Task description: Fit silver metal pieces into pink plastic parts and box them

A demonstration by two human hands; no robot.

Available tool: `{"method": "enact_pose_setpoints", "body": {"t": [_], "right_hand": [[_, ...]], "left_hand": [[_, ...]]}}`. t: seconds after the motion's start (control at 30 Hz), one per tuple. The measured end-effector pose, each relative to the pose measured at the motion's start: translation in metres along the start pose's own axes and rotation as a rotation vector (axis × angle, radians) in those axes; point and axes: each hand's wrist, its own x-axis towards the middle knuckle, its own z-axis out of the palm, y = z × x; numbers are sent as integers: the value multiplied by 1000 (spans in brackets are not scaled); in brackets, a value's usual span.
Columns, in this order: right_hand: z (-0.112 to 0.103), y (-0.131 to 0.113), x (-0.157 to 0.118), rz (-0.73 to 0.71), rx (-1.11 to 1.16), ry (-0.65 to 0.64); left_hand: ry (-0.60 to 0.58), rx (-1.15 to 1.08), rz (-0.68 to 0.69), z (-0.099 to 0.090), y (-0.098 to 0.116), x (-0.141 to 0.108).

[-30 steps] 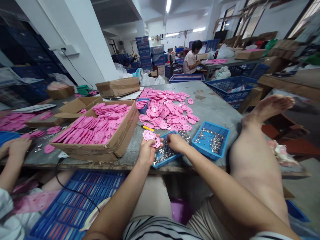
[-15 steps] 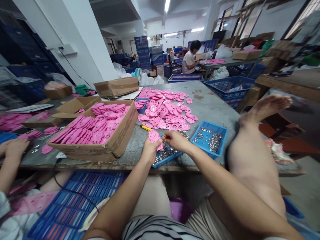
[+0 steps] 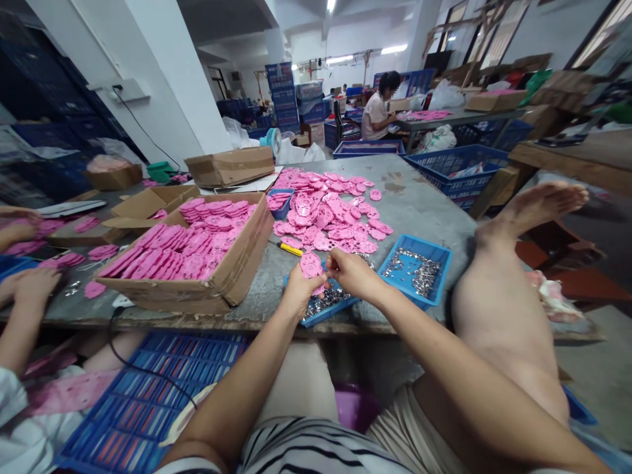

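Held the pink piece (image 3: 311,264) clamped in the left grip (image 3: 297,289) at the nearer blue tray (image 3: 326,316). Had the right grip (image 3: 353,273) pinched together beside it; could not tell on what. Looked light, thin, probably stiff; best pinched by the rim.

Stretches past a square-edged white pillar (image 3: 162,72) to stacked blue plastic crates (image 3: 282,99). Glows under slim white tube lights (image 3: 394,49), with barred rectangular windows (image 3: 600,39) at right.
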Motion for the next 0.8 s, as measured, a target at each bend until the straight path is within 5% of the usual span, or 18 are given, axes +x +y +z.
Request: {"method": "enact_pose_setpoints", "body": {"t": [0.2,0.37,0.67,0.8], "right_hand": [[7,10,6,30,246,127],[6,14,9,50,385,73],[-1,7,4,35,472,95],[0,3,2,-57,322,121]], "left_hand": [[67,-64,63,7,4,0],[98,-49,97,12,7,-1],[-59,-272,-5,10,14,-4],[-75,-286,-33,13,19,-5]]}}
